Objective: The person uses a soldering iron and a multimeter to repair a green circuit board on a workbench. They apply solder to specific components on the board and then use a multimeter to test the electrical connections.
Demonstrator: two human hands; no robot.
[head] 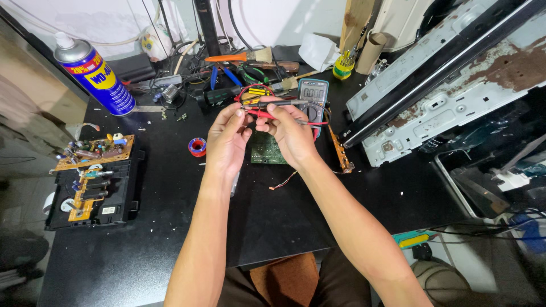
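Note:
My left hand (226, 139) and my right hand (290, 133) are raised together above a black table (170, 227). Both pinch the thin probes of a multimeter (314, 98): a red probe (259, 113) and a black probe (281, 103), held close and roughly side by side. Red and black leads (250, 90) loop from the probes back toward the blue-edged meter just behind my right hand. A small green circuit board (266, 151) lies on the table under my hands, partly hidden by them.
A blue and yellow spray can (94, 74) stands at back left. Brown circuit boards (94, 152) rest on a black chassis (91, 196) at left. A red solder spool (197, 146), brush (242, 56), pliers (224, 75) and a grey metal chassis (449, 91) at right crowd the table.

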